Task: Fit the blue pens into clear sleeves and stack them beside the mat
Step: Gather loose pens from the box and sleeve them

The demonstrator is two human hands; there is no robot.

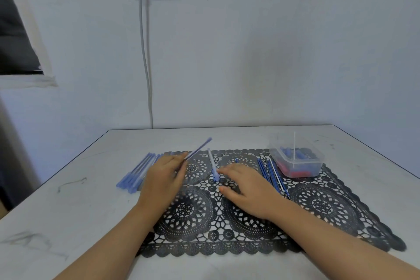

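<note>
My left hand point(164, 178) holds a sleeved blue pen point(200, 148) that points up and to the right over the mat's left part. A row of several sleeved pens point(136, 174) lies on the table just left of the black lace mat point(318, 207). My right hand point(247, 186) lies low over the mat's middle, its fingertips at the capped end of a clear sleeve point(213, 167) lying there. Several thin blue refills point(271, 176) lie on the mat to the right of that hand.
A clear plastic tub point(297, 161) with blue and red pieces stands on the mat's far right corner, a thin white stick upright in it. The grey table point(68, 211) ends at a wall behind. A cable hangs down the wall from a socket.
</note>
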